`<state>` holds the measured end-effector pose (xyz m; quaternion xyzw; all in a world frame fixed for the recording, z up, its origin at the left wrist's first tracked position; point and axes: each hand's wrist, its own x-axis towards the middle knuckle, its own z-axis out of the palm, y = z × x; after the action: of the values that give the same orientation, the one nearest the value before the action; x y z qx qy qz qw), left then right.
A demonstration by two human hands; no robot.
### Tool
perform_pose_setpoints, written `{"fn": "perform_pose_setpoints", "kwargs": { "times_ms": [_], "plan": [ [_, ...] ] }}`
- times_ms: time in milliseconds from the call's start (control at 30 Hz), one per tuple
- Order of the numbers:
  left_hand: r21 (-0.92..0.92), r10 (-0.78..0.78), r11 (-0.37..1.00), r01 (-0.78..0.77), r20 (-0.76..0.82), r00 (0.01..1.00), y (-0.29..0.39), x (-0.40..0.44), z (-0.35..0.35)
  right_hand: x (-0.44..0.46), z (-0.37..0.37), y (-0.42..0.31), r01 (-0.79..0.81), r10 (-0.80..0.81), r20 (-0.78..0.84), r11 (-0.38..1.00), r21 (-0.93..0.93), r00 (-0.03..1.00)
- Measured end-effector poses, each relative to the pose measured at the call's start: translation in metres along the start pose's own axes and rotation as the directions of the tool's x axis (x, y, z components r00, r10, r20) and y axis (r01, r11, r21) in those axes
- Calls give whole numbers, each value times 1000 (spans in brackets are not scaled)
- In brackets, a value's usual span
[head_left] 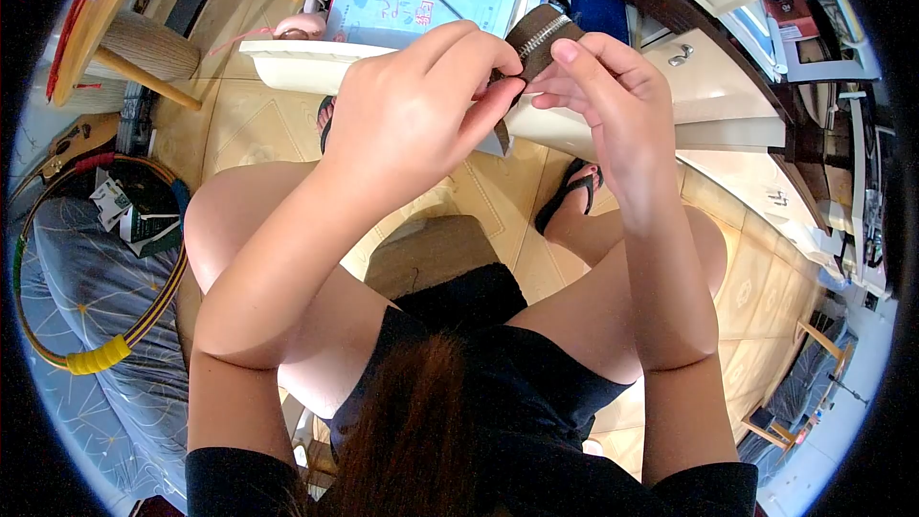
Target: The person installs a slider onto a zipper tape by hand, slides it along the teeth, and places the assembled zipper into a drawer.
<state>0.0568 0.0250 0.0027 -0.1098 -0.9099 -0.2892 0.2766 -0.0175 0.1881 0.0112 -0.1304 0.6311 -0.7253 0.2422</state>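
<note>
A dark brown strip with a silver metal zipper is held up at the top centre, over an open drawer. My left hand is closed, its fingers and thumb pinching the dark material at the strip's lower left end. My right hand grips the right edge of the strip between thumb and fingers. A short dark tail of the strip hangs below my left fingertips. What lies inside the left fingers is partly hidden.
The open white drawer holds a blue-white plastic folder. A wooden stool stands at upper left, a hoop at left. Brown fabric lies between the legs. White cabinet doors are at right.
</note>
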Motion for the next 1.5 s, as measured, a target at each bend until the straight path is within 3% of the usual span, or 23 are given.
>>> {"fn": "perform_pose_setpoints", "kwargs": {
  "times_ms": [633, 733, 933, 1033, 1133, 1500],
  "plan": [
    [-71, 8, 997, -4, 49, 999, 2, -2, 0, 1, -8, 3, 25, -23, -54, 999, 22, 998],
    [-99, -42, 994, 56, 130, 991, 4, -2, -3, 2, -11, 3, 30, -28, -49, 999, 42, 998],
    [72, -114, 993, 93, 394, 912, 5, -5, -8, 0, -7, 1, 38, -34, -73, 998, 51, 997],
    [-5, -33, 999, 35, 239, 970, 3, -6, -3, 1, -8, 4, 44, -42, -77, 999, 31, 996],
    [-76, -87, 992, 98, 139, 986, 5, -2, -2, -1, -5, 2, 33, -32, -71, 999, 13, 997],
    [-89, 1, 996, -2, -5, 1000, 1, -2, 5, -5, -3, 8, 82, -82, -18, 996, -36, 996]
  ]
}}
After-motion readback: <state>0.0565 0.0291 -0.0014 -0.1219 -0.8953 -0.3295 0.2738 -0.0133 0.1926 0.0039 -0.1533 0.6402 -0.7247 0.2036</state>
